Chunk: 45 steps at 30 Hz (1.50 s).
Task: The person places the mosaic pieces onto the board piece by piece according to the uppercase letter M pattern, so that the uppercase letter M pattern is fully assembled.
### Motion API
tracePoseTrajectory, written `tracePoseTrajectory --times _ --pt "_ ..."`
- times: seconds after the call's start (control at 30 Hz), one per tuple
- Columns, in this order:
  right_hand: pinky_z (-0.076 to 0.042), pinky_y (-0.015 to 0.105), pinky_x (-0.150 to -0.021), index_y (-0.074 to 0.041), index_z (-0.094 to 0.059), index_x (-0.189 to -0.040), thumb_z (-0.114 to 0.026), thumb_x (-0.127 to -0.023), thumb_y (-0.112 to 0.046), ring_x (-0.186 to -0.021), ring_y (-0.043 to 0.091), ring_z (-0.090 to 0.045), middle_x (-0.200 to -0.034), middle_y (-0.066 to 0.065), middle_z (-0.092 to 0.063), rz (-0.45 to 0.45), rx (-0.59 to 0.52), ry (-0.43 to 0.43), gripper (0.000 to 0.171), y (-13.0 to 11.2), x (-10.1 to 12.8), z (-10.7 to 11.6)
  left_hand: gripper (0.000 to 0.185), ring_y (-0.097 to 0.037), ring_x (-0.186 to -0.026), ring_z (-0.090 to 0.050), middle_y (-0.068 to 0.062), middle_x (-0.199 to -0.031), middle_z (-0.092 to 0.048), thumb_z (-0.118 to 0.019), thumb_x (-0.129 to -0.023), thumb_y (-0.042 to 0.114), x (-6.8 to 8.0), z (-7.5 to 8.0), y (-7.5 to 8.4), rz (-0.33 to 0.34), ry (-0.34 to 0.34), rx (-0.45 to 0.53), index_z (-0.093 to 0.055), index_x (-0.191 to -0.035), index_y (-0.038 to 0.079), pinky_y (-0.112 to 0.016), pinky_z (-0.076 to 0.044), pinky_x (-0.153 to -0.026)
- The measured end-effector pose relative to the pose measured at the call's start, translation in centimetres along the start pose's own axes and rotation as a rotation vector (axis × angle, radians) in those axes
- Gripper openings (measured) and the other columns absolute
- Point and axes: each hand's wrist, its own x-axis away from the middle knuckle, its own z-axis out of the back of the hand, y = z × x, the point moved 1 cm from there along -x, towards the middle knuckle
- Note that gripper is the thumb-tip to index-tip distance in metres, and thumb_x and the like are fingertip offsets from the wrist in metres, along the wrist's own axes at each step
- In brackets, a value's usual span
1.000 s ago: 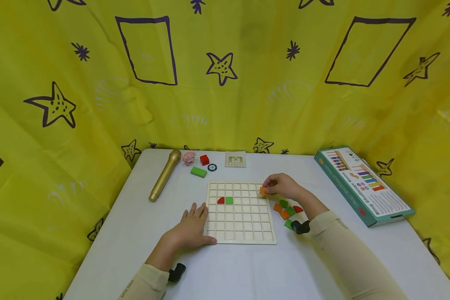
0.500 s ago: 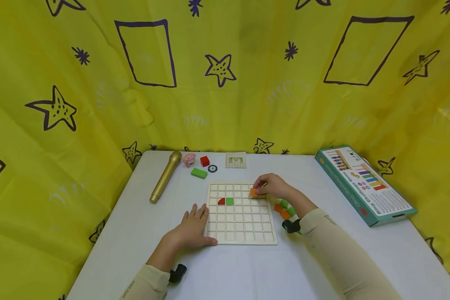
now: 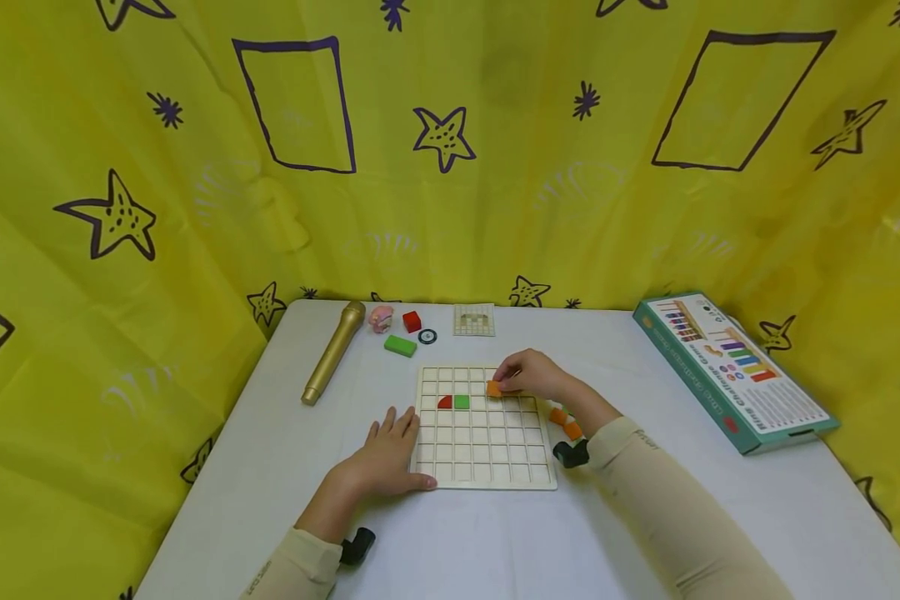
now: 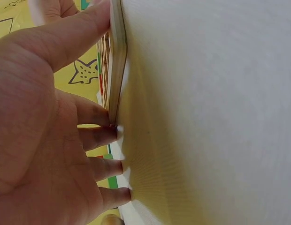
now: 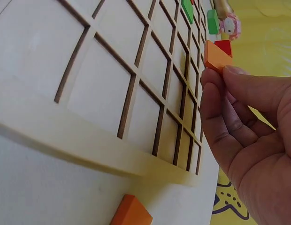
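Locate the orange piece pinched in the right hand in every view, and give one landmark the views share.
Head: orange piece sits at the right hand's fingertips, over the upper right part of the grid board.
Left wrist: not in view; only the left hand against the board's edge shows.
Right wrist: upper right, pinched above the board.
Shared landmark: the wooden grid board, visible in all three views.

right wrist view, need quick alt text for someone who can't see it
A right hand pinches a small orange block by its fingertips just above a pale wooden grid board on a white table. Another orange block lies on the table beside the board's edge; green and red pieces and a gold microphone show at the far end.
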Motion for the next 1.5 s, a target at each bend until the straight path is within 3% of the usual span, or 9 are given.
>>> tracePoseTrajectory --times 0.47,0.83,1.1,1.33,1.5 --pt "-0.052 0.034 -0.084 -0.007 -0.078 -0.096 -0.072 -0.093 -0.008 -0.088 0.016 -0.061 -0.096 0.002 -0.073 0.020 0.000 -0.028 0.007 -0.4 -0.6 -1.3 0.109 -0.044 -0.151 -0.009 -0.018 -0.164 -0.022 -0.076 -0.080 0.060 0.1 0.3 0.3 0.000 -0.001 -0.009 -0.029 -0.156 -0.003 -0.061 -0.015 -0.118" --pt "-0.057 0.028 -0.071 -0.003 -0.076 -0.096 -0.070 -0.094 -0.005 -0.077 0.014 -0.067 -0.089 0.003 -0.072 -0.021 -0.103 -0.075 0.006 -0.5 -1.2 -2.3 0.109 -0.044 -0.151 -0.009 -0.018 -0.165 -0.022 -0.075 -0.080 0.061 0.3 0.5 0.4 -0.003 -0.001 0.000 -0.029 -0.156 -0.002 -0.061 -0.016 -0.118" --pt "-0.054 0.028 -0.071 -0.006 -0.075 -0.093 -0.072 -0.093 -0.008 -0.077 0.015 -0.063 -0.087 0.001 -0.071 -0.041 -0.031 -0.063 0.004 -0.7 -1.2 -2.6 0.109 -0.043 -0.152 -0.008 -0.017 -0.165 -0.021 -0.075 -0.080 0.061 0.3 0.6 0.4 -0.002 -0.003 -0.005 -0.028 -0.157 -0.002 -0.060 -0.015 -0.118" --pt "-0.049 0.028 -0.064 -0.012 -0.076 -0.086 -0.076 -0.091 -0.014 -0.073 0.015 -0.057 -0.080 -0.002 -0.068 -0.001 0.092 -0.035 0.005 -1.0 -1.3 -3.0 0.109 -0.044 -0.151 -0.009 -0.018 -0.164 -0.021 -0.075 -0.082 0.059 0.4 0.7 0.2 -0.027 0.001 0.016 -0.028 -0.156 -0.005 -0.060 -0.016 -0.118" --pt "-0.047 0.028 -0.061 -0.012 -0.075 -0.083 -0.076 -0.090 -0.012 -0.070 0.015 -0.056 -0.078 -0.002 -0.067 -0.015 0.107 -0.033 0.007 -1.1 -1.4 -3.4 0.109 -0.044 -0.151 -0.008 -0.018 -0.165 -0.020 -0.075 -0.082 0.060 0.3 0.6 0.0 -0.023 -0.004 0.017 -0.027 -0.156 -0.004 -0.060 -0.015 -0.118"
